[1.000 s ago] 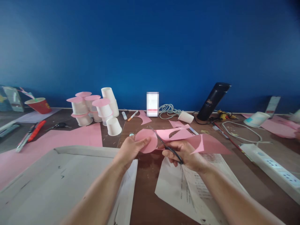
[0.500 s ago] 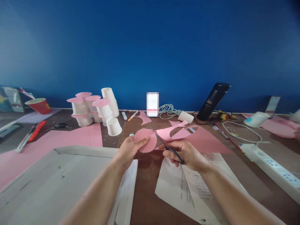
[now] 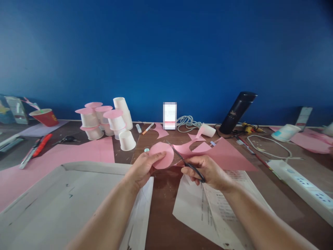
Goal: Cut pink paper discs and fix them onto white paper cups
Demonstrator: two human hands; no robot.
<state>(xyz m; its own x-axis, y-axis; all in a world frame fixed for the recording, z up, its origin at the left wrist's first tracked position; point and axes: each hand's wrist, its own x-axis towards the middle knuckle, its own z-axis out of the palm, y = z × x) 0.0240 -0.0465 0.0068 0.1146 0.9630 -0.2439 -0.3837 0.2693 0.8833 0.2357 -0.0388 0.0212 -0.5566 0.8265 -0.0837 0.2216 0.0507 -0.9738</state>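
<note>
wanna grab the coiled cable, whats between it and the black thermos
Head view: a white paper cup on its side, a pink paper scrap overlapping its left end, and a thin black cord beside the thermos.

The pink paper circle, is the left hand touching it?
Touching. The head view shows the thumb of the left hand lying right across the pink paper circle.

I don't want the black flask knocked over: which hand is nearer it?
Right. The right hand, holding scissors, is in front and left of the black flask; the left hand, holding the pink circle, is farther left.
</note>
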